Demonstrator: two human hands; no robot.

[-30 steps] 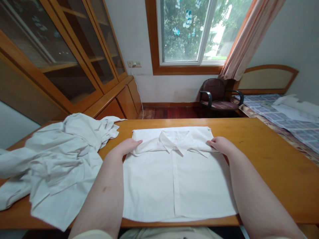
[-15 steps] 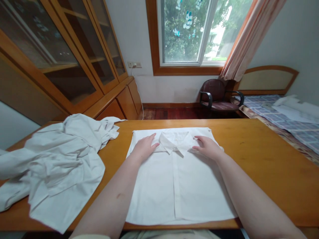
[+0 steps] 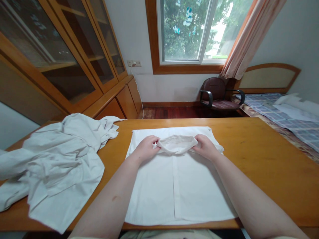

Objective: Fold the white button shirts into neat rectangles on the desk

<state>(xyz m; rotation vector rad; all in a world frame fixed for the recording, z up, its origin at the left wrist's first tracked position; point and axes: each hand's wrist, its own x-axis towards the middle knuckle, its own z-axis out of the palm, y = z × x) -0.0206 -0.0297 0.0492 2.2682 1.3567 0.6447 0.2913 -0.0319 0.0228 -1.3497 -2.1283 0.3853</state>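
Observation:
A white folded shirt [image 3: 174, 186] lies flat on the wooden table [image 3: 269, 166], collar end away from me. My left hand [image 3: 146, 148] pinches the left end of the collar [image 3: 177, 144] and my right hand [image 3: 205, 146] pinches its right end. Between them the collar is lifted and rounded up off the shirt. Both forearms reach over the shirt's body.
A heap of crumpled white garments [image 3: 54, 162] covers the table's left side. Beyond the table stand a glass-fronted wooden cabinet [image 3: 62, 56], a dark armchair [image 3: 219, 96] under the window, and a bed [image 3: 286, 116] at the right.
My hands moved from the shirt's outer shoulders inward to the collar, then closed on its two ends and raised it off the shirt.

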